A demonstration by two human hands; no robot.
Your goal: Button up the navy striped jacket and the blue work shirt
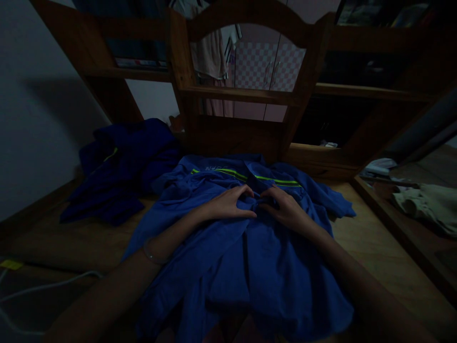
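A blue work shirt (250,267) with yellow-green reflective stripes lies spread on a wooden surface (374,247) in front of me. My left hand (230,204) rests on the shirt's chest, its fingers curled and pinching the fabric near the front opening. My right hand (285,207) sits just to the right of it, fingers also closed on the fabric at the same opening below the collar. The two hands nearly touch. A thin bracelet circles my left wrist (152,252).
A second heap of dark blue clothing (121,166) lies at the back left. A wooden headboard with shelves (246,95) stands behind. A white cable (46,288) runs at the lower left. Pale cloth (424,202) lies on the right. The room is dim.
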